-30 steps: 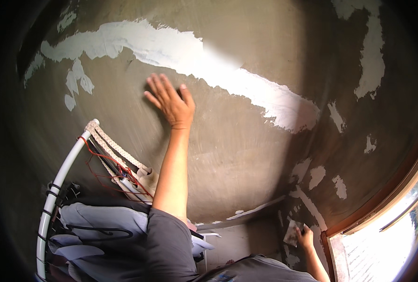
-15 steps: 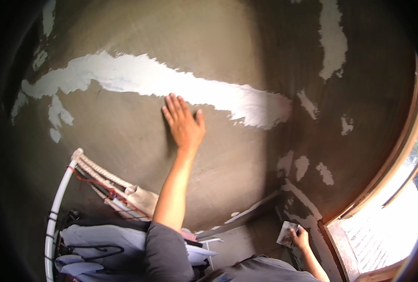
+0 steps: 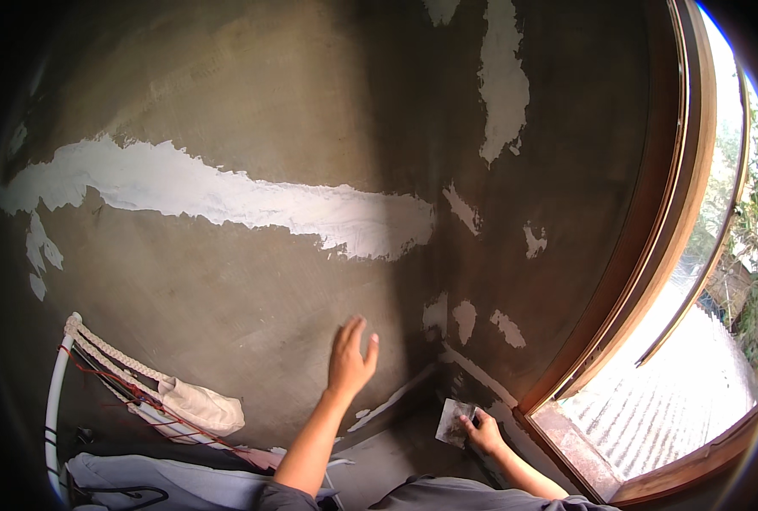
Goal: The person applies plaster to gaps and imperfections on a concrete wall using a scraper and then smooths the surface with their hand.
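Observation:
My left hand [image 3: 351, 362] is raised in front of the grey wall [image 3: 251, 315], fingers straight and thumb apart, holding nothing. Whether it touches the wall I cannot tell. Above it runs a long, ragged strip of white filler [image 3: 217, 196] that reaches the corner. Low on the right, my right hand [image 3: 484, 433] is closed round the dark handle of a putty knife [image 3: 452, 422]. The knife's broad, flat metal blade is smeared with white and points left, near the foot of the corner.
At the lower left stands a white pipe rack [image 3: 55, 392] with rope, a beige cloth bag [image 3: 204, 407] and light grey clothes [image 3: 166, 477]. A wooden window frame [image 3: 694, 170] curves along the right, with a corrugated roof [image 3: 643, 426] outside. Smaller filler patches [image 3: 504, 81] mark the right-hand wall.
The view has turned to the right, showing more window. My left hand has dropped from the lower edge of the filler strip, fingers still stretched. My right hand keeps the putty knife.

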Available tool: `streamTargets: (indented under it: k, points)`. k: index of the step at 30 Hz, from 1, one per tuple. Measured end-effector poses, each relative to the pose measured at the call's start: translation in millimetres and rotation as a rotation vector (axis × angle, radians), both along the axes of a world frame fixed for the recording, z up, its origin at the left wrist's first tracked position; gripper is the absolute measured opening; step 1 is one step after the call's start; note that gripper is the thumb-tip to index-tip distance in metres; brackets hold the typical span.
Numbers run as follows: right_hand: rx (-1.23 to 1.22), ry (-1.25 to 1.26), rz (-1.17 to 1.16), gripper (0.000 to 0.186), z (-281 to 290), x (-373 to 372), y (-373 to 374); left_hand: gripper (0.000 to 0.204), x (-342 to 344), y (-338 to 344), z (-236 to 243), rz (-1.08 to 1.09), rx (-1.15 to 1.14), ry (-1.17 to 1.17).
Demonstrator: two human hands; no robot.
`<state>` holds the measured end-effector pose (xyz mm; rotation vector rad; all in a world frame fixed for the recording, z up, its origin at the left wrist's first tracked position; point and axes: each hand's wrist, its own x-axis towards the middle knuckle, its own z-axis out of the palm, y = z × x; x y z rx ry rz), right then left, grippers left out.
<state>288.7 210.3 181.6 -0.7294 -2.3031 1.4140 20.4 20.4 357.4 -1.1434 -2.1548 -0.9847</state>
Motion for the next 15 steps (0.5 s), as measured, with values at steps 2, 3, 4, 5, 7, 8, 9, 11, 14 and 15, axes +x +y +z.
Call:
streamTargets:
  k: [2, 3, 4, 5, 7, 8, 9, 11, 14, 15]
  points:
    - [-0.042, 0.015, -0.025, 0.044, 8.8, -0.2, -1.4, 0.053, 42.8, 12.7, -55.9, -0.162, -0.093, -0.422]
    - [-0.059, 0.021, -0.020, 0.045, 18.6, 0.4, -2.7, 0.057, 57.8, 13.4, -94.6, -0.167, -0.138, -0.544]
    - [-0.014, 0.015, -0.017, 0.043, 11.7, 0.0, 2.5, 0.059, 73.6, 15.5, -123.2, -0.197, -0.155, -0.748]
    - [-0.049, 0.045, -0.034, 0.041, 1.5, -0.8, 7.1, 0.062, 88.0, 16.7, -149.6, -0.224, -0.172, -0.954]
    - [-0.099, 0.116, -0.078, 0.036, -11.2, -3.1, 18.9, 0.066, 107.5, 24.2, -201.6, -0.256, -0.129, -1.032]
    - [-0.151, -0.018, -0.067, 0.028, 19.7, 2.0, 13.7, 0.068, 119.0, 23.0, -225.7, -0.217, -0.081, -1.152]
    - [-0.269, 0.081, -0.086, 0.027, 21.4, 0.1, 14.3, 0.071, 125.7, 27.0, -236.1, -0.187, -0.036, -1.261]
    - [-0.496, 0.284, -0.130, 0.024, 19.7, -2.9, 19.9, 0.076, 145.9, 34.6, -201.8, -0.219, 0.058, -1.618]
    - [-0.790, 0.433, -0.153, 0.019, 28.0, -9.8, 13.9, 0.068, 167.2, 30.3, -191.6, -0.384, 0.277, -1.905]
    - [-0.878, 0.469, -0.173, 0.018, 32.6, -11.3, 10.5, 0.064, 171.9, 32.0, -189.1, -0.427, 0.326, -1.846]
